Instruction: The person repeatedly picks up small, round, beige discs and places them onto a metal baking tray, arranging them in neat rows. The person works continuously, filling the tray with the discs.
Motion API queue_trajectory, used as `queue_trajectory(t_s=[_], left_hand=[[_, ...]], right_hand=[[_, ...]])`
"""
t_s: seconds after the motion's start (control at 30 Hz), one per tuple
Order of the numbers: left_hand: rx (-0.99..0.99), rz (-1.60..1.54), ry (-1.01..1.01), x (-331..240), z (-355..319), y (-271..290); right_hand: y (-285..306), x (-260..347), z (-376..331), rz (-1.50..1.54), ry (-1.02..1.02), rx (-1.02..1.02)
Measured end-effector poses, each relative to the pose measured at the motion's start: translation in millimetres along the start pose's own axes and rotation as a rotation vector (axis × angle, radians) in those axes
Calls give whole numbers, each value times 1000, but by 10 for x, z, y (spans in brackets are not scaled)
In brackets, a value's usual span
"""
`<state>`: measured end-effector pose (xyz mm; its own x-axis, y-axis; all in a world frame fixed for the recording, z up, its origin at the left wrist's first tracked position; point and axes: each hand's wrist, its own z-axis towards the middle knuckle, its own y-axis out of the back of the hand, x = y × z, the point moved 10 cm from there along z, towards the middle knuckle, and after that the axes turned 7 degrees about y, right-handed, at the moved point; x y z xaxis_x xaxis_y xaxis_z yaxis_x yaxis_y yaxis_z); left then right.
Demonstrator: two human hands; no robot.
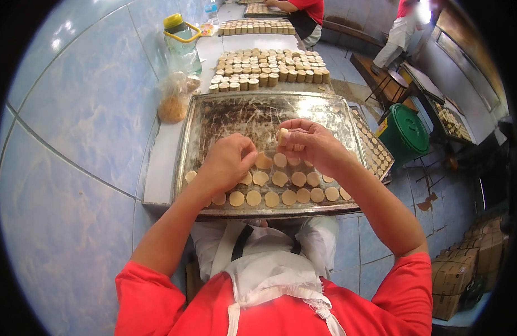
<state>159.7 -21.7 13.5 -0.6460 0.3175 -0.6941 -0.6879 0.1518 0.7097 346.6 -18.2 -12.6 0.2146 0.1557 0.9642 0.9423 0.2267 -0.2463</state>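
Observation:
A worn metal baking tray point(230, 115) lies before me, with rows of thin round dough discs point(272, 199) laid along its near half. Over the tray's middle, my right hand point(311, 143) grips a short stack of dough discs point(283, 136) between thumb and fingers. My left hand point(227, 161) is low over the left part of the rows, its fingers curled together next to a dough disc point(263, 161). Whatever those fingertips pinch, if anything, is hidden. The far half of the tray shows bare, stained metal.
Behind the tray stand many stacks of discs point(269, 70). A yellow-lidded jug point(183, 45) and a plastic bag of brown food point(172, 106) stand by the tiled wall. A disc-filled tray point(376, 148) and green lidded bin point(406, 134) are at right. Two other people work farther back.

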Motion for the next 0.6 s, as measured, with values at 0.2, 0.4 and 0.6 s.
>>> queue_trajectory(t_s=[0.2, 0.4, 0.6], left_hand=[[9, -263, -62, -63, -16, 143], [143, -295, 105, 158, -29, 148], [99, -153, 114, 254, -118, 262]], right_hand=[[-351, -85, -53, -59, 10, 86], [-523, -159, -26, -91, -36, 50], [-538, -138, 1, -216, 2, 21]])
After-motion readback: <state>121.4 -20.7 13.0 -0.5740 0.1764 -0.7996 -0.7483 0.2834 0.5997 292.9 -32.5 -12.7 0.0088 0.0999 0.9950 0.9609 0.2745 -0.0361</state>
